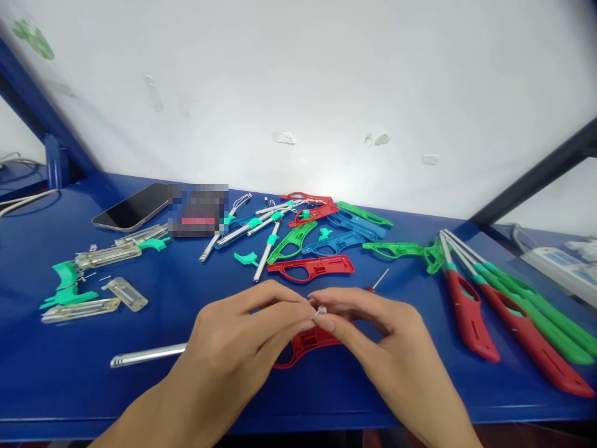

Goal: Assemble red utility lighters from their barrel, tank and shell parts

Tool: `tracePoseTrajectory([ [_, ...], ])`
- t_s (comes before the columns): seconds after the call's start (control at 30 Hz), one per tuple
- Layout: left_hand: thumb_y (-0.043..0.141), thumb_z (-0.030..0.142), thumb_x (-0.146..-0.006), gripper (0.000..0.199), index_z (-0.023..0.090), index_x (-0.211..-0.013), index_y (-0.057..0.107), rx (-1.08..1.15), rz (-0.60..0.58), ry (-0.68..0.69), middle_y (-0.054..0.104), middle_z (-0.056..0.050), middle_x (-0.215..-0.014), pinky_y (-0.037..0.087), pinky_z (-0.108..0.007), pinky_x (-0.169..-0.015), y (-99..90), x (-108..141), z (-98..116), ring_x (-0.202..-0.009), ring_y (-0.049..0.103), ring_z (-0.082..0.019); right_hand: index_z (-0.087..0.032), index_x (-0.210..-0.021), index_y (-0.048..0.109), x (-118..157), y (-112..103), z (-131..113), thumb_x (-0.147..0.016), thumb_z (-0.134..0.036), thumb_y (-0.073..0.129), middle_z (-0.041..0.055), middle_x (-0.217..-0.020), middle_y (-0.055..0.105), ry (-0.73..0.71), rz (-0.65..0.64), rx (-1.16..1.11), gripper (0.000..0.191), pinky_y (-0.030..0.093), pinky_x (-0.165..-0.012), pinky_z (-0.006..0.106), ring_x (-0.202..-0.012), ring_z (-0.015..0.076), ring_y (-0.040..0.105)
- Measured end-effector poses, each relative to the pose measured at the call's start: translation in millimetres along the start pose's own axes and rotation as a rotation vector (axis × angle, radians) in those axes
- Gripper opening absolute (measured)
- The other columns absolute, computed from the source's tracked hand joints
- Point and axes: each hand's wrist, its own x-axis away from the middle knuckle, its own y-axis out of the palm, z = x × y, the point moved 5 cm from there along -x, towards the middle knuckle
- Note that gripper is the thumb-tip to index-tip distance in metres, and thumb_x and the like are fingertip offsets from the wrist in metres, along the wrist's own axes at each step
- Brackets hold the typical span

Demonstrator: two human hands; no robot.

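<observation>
Blue-painted flat tabletop (56,373) under everything; my L hand (249,326) and R hand (382,326) meet over it, approx. mid-front, fingertips close together. Below them, partly covered, lies a red plastic half-shell (317,340) w/ a looped opening at its L end. Off to the L, a slim silver metal tube (149,356) lies flat, long axis approx. L-R, its R end hidden behind my L hand, the nearer one, so can't tell what it joins. Beyond my R hand, a thin metal-shafted tool (381,279) w/ a red end. Smallest: a tiny whitish piece (321,310) w/ a thin pale wire (316,315), right btwn my fingertips. Thumb and index of each hand pinch it, hardly any gap. Key relation: piece sits btwn both pinches, above the half-shell, hands equally near; its long axis is too small to tell.
</observation>
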Motion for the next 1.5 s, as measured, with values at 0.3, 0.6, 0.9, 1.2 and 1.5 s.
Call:
tracePoseTrajectory([
  [0.3, 0.071, 0.007, -0.101, 0.015, 0.020, -0.103, 0.077, 0.021, 0.037, -0.028, 0.083, 0.004, -0.094, 0.060, -0.008, -0.081, -1.0, -1, -1, -0.077, 0.079, -0.007, -0.031, -0.100, 0.087, 1, -2, -3, -0.090, -0.017, 0.085, -0.0083, -0.093, 0.089, -0.088, 0.063, 0.028, 0.018, 0.067, -0.076, 0.014, -0.080, 0.0140, 0.086],
  [0.6, 0.069, 0.015, -0.104, 0.011, 0.024, -0.102, 0.073, -0.010, 0.052, -0.064, 0.082, 0.007, -0.088, 0.063, -0.012, -0.073, -4.2, -3, 0, -0.068, 0.078, -0.008, -0.026, -0.095, 0.082, 8, -4, -17, -0.093, -0.005, 0.078, -0.0054, -0.090, 0.088, -0.382, 0.089, 0.129, 0.021, 0.067, -0.075, 0.017, -0.075, 0.0136, 0.084],
  [0.9, 0.067, 0.019, -0.107, 0.010, 0.027, -0.103, 0.068, -0.054, 0.072, -0.035, 0.083, 0.010, -0.089, 0.063, -0.012, -0.073, -8.9, -6, 4, -0.069, 0.079, -0.008, -0.026, -0.100, 0.082, 11, -5, -20, -0.095, -0.009, 0.078, -0.0049, -0.096, 0.089, -0.488, 0.085, 0.241, 0.019, 0.066, -0.079, 0.015, -0.079, 0.0125, 0.085],
  [1.2, 0.071, 0.022, -0.104, 0.009, 0.030, -0.101, 0.070, -0.052, 0.103, -0.047, 0.083, 0.010, -0.086, 0.066, -0.017, -0.069, -7.2, -2, 2, -0.066, 0.079, -0.011, -0.025, -0.106, 0.082, 15, -6, -20, -0.096, -0.003, 0.071, -0.0018, -0.101, 0.089, -0.612, 0.102, 0.348, 0.026, 0.068, -0.077, 0.019, -0.080, 0.0145, 0.086],
  [1.5, 0.069, 0.024, -0.107, 0.008, 0.028, -0.101, 0.069, -0.103, 0.099, -0.052, 0.083, 0.010, -0.087, 0.066, -0.017, -0.072, -9.6, -1, 0, -0.068, 0.080, -0.010, -0.025, -0.103, 0.080, 13, -6, -18, -0.098, -0.006, 0.071, -0.0031, -0.098, 0.089, -0.552, 0.120, 0.350, 0.021, 0.067, -0.082, 0.016, -0.083, 0.0135, 0.086],
])
